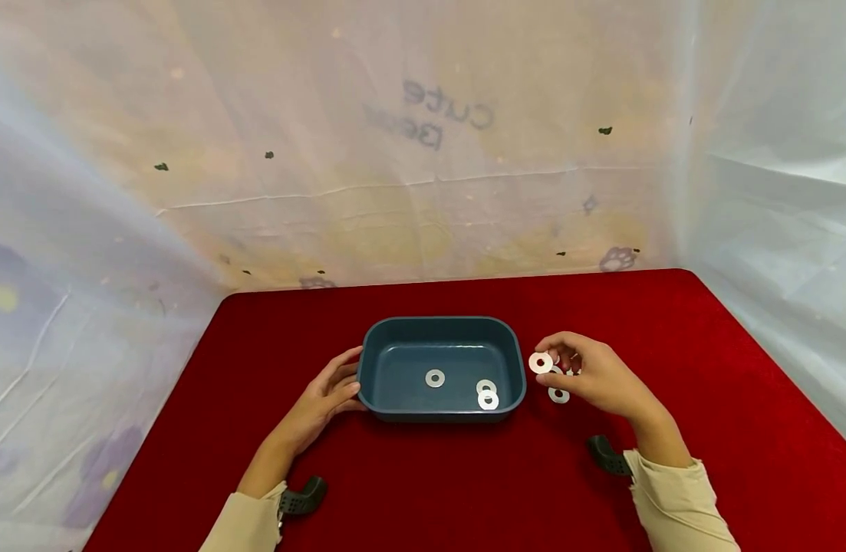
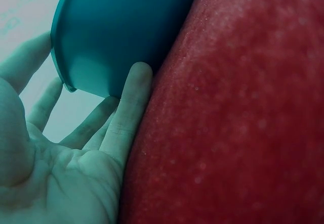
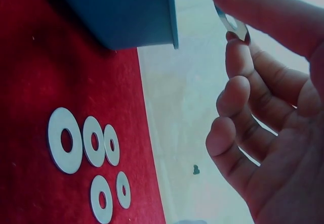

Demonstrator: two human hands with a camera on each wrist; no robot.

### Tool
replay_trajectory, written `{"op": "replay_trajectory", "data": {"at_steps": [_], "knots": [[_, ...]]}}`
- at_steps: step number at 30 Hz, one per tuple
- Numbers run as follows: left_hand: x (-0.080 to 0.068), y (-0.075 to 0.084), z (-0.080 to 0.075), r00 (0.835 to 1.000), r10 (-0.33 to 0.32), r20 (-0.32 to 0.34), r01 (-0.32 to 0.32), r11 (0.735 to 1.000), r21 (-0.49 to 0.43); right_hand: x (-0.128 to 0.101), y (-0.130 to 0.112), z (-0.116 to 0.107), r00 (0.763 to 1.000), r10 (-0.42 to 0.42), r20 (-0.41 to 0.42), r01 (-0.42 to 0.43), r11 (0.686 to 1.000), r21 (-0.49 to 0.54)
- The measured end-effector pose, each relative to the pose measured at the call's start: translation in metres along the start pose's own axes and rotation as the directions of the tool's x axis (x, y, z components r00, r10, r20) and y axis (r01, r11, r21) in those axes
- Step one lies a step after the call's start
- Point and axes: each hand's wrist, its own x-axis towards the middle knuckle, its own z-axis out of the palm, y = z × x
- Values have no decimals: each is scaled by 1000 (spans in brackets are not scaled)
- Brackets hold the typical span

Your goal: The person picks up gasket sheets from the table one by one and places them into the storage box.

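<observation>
A dark teal tray (image 1: 377, 336) sits mid-table on the red cloth, with three flat metal washers (image 1: 434, 378) lying inside it. My left hand (image 1: 324, 397) rests with straight fingers against the tray's left wall; the left wrist view shows the fingers (image 2: 129, 107) touching the tray (image 2: 111, 37). My right hand (image 1: 591, 372) hovers just right of the tray and pinches one washer (image 1: 541, 363) between thumb and fingertips; the right wrist view shows that washer (image 3: 232, 24) held edge-on. Several more washers (image 3: 83, 143) lie on the cloth beneath that hand.
The red cloth (image 1: 706, 368) covers the table to its far edge and both sides. A pale printed sheet (image 1: 423, 153) hangs behind and around. Black wrist mounts (image 1: 301, 497) sit at both cuffs.
</observation>
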Motion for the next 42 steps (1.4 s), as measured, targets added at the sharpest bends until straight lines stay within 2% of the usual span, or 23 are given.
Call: {"op": "replay_trajectory", "data": {"at_steps": [6, 13, 19, 25, 38, 42], "knots": [[0, 1, 0, 1000, -12, -11, 12, 1000, -1, 5, -3, 6, 1000, 1, 22, -1, 1000, 16], [1, -1, 2, 1000, 12, 12, -12, 1000, -4, 6, -6, 18, 998, 54, 30, -56, 997, 50], [-3, -4, -1, 1000, 2, -4, -2, 1000, 4, 11, -6, 29, 997, 65, 41, -69, 993, 93], [-5, -5, 0, 1000, -8, -17, 8, 1000, 2, 14, -7, 36, 993, 113, 24, -115, 985, 129], [-2, -1, 0, 1000, -19, -16, 19, 1000, -4, 14, -7, 35, 992, 121, 21, -123, 984, 128], [0, 0, -1, 1000, -16, -7, 16, 1000, 1, 13, -4, 29, 985, 170, 30, -172, 973, 154]]}}
